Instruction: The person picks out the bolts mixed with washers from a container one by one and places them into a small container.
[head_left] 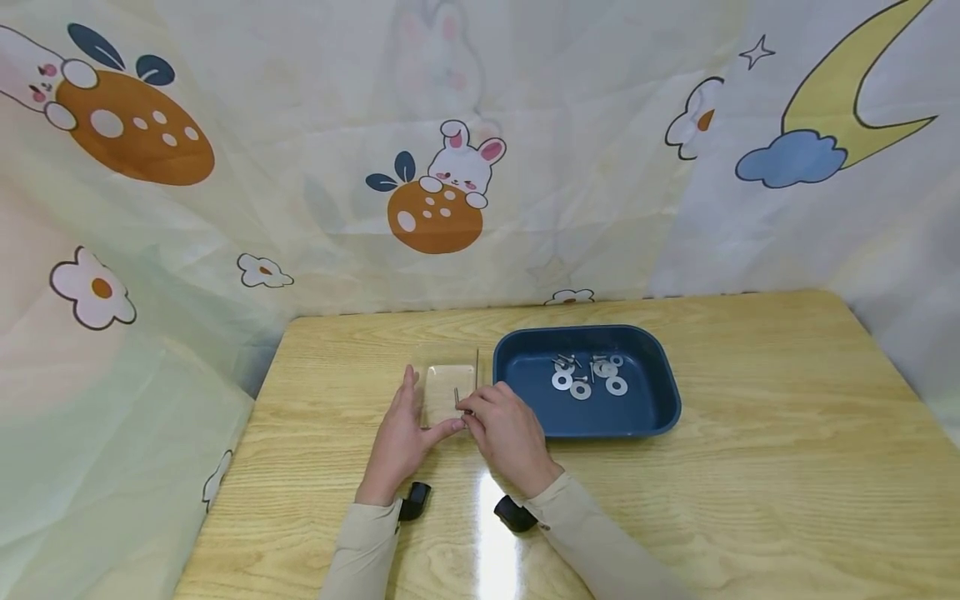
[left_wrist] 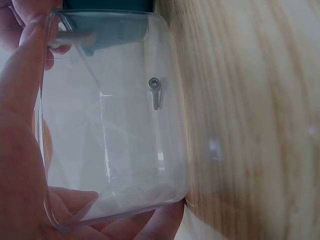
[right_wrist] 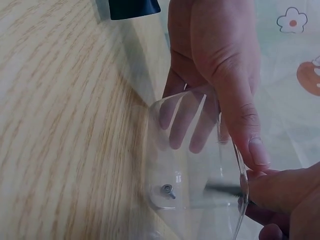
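A clear plastic box (head_left: pixel 441 398) stands on the table before me. My left hand (head_left: pixel 400 442) holds it at the near left corner, the thumb along the near rim and the fingers against the left side. My right hand (head_left: pixel 510 429) pinches a thin metal screw (left_wrist: pixel 75 38) at the near rim, its shaft pointing into the box and blurred in the right wrist view. The fingertips cover its other end. One small socket-head screw (left_wrist: pixel 154 90) lies inside on the box floor. The left thumb's tip is right by the right fingertips.
Right of the box stands a dark blue tray (head_left: pixel 660 408) with several flat washers (head_left: pixel 581 390) and small screws (head_left: pixel 592 372) in it. Wood-grain table (head_left: pixel 780 417) extends to the right. A printed curtain (head_left: pixel 322 167) hangs behind the table's far edge.
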